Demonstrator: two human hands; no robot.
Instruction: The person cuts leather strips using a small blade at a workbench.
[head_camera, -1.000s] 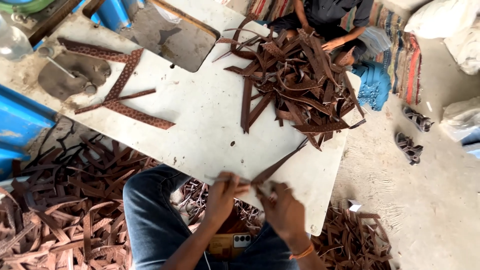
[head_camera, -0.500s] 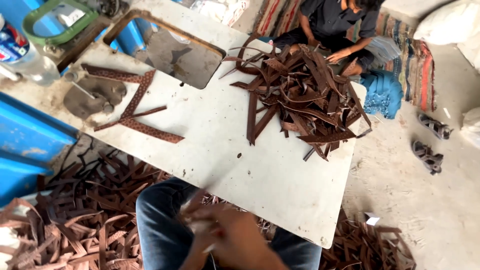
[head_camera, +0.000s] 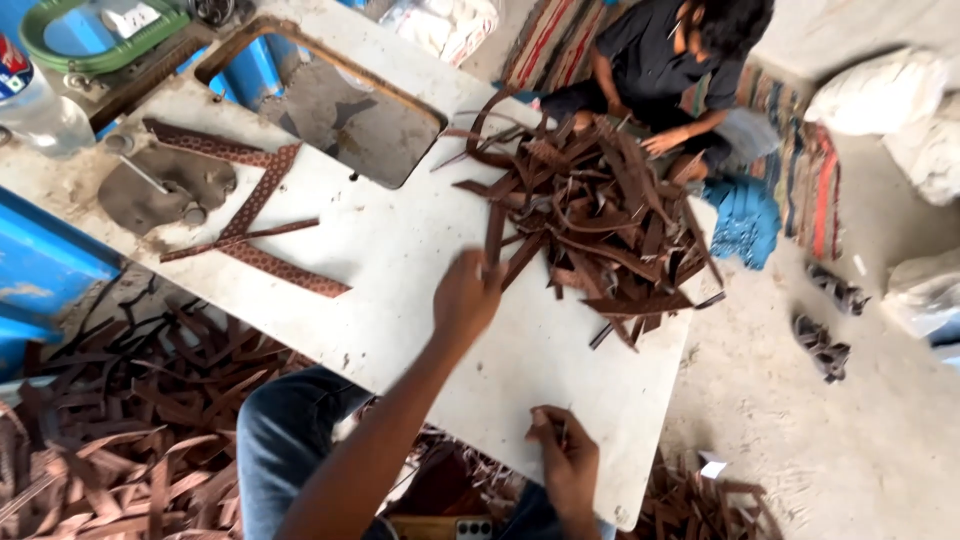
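Leather strips (head_camera: 590, 220) are lying in a big brown pile on the far side of the white table (head_camera: 400, 270), and your left hand (head_camera: 466, 293) is reaching out to the near edge of that pile. Your fingers are curling onto a dark strip (head_camera: 494, 235) there, but I cannot tell if they are pinching it yet. Your right hand (head_camera: 566, 458) is sitting at the near edge of the table with its fingers (head_camera: 548, 430) closed together on something small and thin; it is too little to make out.

To me the strips are looking light, flat and bendy, more floppy than stiff. They are crossing over each other, so pulling one may be dragging others along. Taking hold near a loose end that is sticking out of the pile seems the easiest way.

Patterned straps (head_camera: 262, 205) are lying apart from the pile, on the left part of the table, beside a grey metal plate (head_camera: 165, 188). A clear plastic bottle (head_camera: 35, 105) is standing at the far left corner. Many more brown strips (head_camera: 110, 420) are lying heaped on the floor by your knee (head_camera: 290, 440). Another person (head_camera: 670, 70) is sitting across from you, with a hand (head_camera: 665, 142) touching the far side of the pile.
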